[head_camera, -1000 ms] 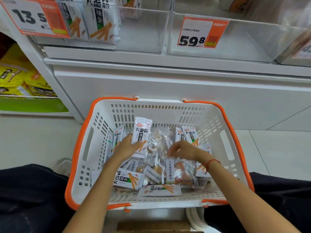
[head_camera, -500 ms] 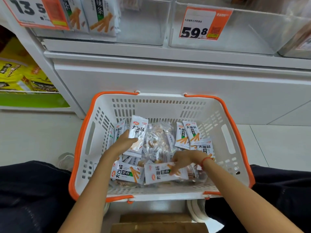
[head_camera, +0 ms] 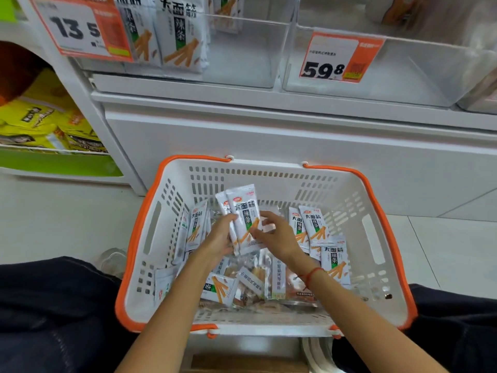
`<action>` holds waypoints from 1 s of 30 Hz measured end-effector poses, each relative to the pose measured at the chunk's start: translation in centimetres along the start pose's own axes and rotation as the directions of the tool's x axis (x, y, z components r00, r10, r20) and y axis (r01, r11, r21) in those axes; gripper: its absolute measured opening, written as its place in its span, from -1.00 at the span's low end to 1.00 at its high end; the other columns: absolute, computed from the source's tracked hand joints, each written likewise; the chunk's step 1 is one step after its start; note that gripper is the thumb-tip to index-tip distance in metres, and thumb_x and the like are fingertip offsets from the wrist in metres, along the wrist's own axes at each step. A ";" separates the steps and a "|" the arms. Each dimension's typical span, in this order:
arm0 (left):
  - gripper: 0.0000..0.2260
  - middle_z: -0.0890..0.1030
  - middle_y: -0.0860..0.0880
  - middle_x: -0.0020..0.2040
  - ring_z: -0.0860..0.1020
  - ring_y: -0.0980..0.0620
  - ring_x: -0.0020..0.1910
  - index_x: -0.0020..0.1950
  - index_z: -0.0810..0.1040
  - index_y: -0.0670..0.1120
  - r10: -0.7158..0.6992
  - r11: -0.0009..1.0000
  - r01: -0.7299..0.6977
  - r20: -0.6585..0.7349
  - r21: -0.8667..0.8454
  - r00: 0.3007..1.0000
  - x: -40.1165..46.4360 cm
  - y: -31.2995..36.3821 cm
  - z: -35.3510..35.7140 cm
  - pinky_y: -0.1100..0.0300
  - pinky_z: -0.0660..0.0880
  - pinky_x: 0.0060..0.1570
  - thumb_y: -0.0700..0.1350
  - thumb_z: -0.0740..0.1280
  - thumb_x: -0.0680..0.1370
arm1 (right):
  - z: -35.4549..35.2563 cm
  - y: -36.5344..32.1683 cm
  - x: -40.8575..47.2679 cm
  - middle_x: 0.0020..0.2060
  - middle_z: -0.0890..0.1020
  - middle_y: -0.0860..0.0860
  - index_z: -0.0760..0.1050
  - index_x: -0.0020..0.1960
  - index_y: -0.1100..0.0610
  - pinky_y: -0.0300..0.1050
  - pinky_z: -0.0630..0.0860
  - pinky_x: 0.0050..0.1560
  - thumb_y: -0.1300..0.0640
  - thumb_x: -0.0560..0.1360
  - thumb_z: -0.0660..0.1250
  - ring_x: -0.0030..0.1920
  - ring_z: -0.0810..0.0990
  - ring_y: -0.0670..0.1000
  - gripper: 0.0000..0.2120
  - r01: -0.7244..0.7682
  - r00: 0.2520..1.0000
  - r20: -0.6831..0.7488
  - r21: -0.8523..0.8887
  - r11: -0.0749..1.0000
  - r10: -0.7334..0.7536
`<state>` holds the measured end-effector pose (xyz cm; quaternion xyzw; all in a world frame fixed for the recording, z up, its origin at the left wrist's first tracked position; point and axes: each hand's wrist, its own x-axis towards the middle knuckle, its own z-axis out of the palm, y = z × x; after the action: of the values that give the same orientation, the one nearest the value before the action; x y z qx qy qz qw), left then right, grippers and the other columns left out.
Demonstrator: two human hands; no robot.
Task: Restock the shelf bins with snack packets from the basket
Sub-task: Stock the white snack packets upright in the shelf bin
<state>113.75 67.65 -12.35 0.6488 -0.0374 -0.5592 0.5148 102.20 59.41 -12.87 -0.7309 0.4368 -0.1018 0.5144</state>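
Forearms reach in from the bottom of the frame over the white basket (head_camera: 376, 200) with orange rim at lower centre. At mid-frame the left hand (head_camera: 219, 238) curls round two upright white snack packets (head_camera: 243, 219), thumb on the front. The right hand (head_camera: 274, 235), a red string at its wrist, touches the front packet with bent fingertips. More packets lie loose in the basket. Clear shelf bins (head_camera: 242, 49) sit across the top; the upper-left bin holds matching packets.
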 end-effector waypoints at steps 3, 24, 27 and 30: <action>-0.87 0.58 -0.11 -0.05 0.55 -0.01 -0.19 0.15 0.42 -0.07 0.041 0.997 -0.038 -0.045 0.067 0.998 -0.4 0.0 -0.5 0.12 0.50 -0.20 -0.15 0.17 0.63 | 1.3 -0.7 0.2 -0.04 0.52 -0.02 0.51 0.26 0.02 0.08 0.56 0.02 0.07 0.49 0.40 -0.16 0.60 0.06 -0.65 0.110 0.993 0.044 -0.117 0.987 -0.105; -0.73 0.55 -0.18 0.19 0.57 -0.08 -0.06 0.28 0.44 -0.13 0.158 0.978 -0.186 -0.248 -0.093 0.956 0.5 1.3 -5.4 0.04 0.50 -0.02 -0.10 0.07 0.65 | -0.1 -0.2 0.4 0.12 0.60 0.11 0.47 0.30 0.10 -0.01 0.50 0.22 0.13 0.58 0.26 0.16 0.55 0.17 -0.70 -0.015 0.745 0.629 -0.316 0.949 0.222; -0.70 0.54 -0.18 0.22 0.56 -0.12 0.04 0.33 0.41 -0.14 0.145 0.980 -0.180 -0.313 -0.086 0.939 0.7 1.0 -5.3 0.07 0.47 -0.04 -0.10 0.06 0.66 | -3.6 0.2 0.4 0.04 0.59 -0.02 0.44 0.26 0.06 -0.16 0.51 0.11 0.15 0.58 0.26 0.04 0.54 -0.05 -0.74 -0.243 0.736 0.614 -0.154 0.958 0.285; -0.69 0.53 -0.19 0.25 0.53 -0.19 0.16 0.37 0.38 -0.14 0.153 0.983 -0.179 -0.327 -0.050 0.932 0.9 1.5 -5.0 0.03 0.45 0.05 -0.09 0.07 0.66 | -5.3 1.3 0.3 -0.04 0.61 0.00 0.48 0.16 0.10 -0.19 0.57 0.01 0.21 0.56 0.29 -0.07 0.58 -0.06 -0.81 -0.390 0.792 0.537 0.081 0.917 0.290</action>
<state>118.68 69.56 -12.66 0.7049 0.0147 -0.4013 0.5846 98.54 55.57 -11.71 -0.5885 0.3965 0.1511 0.6882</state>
